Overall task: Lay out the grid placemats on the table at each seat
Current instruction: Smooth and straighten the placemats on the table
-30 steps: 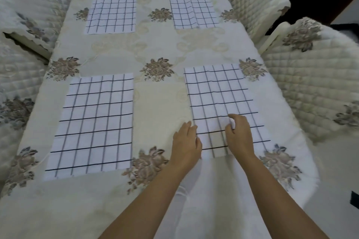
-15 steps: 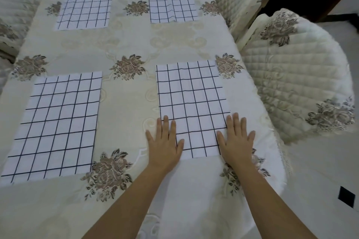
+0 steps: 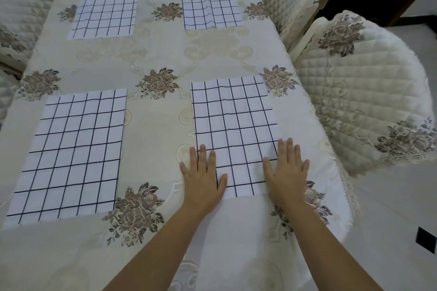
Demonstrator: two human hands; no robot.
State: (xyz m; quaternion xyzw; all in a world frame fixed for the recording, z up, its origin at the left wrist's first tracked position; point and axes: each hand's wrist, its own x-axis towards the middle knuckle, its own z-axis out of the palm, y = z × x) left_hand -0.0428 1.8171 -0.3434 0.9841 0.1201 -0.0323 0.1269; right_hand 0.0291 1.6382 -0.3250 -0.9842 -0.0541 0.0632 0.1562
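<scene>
Pressing flat on the near right placemat (image 3: 234, 130), the left hand (image 3: 203, 177) covers its near left corner and the right hand (image 3: 287, 172) its near right edge, fingers straight and spread, gripping nothing. The table (image 3: 156, 59) carries a floral cream cloth with three more grid placemats: near left (image 3: 71, 151), far left (image 3: 106, 10) and far right (image 3: 210, 3), the last slightly rippled. Quilted chairs (image 3: 361, 92) stand along the right side.

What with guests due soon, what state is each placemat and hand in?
near right placemat: flat, hands on its near corners.
near left placemat: flat, untouched.
far left placemat: laid out, faintly rippled.
far right placemat: laid out, ridge down its middle.
left hand: open, pressing flat.
right hand: open, pressing flat.
</scene>
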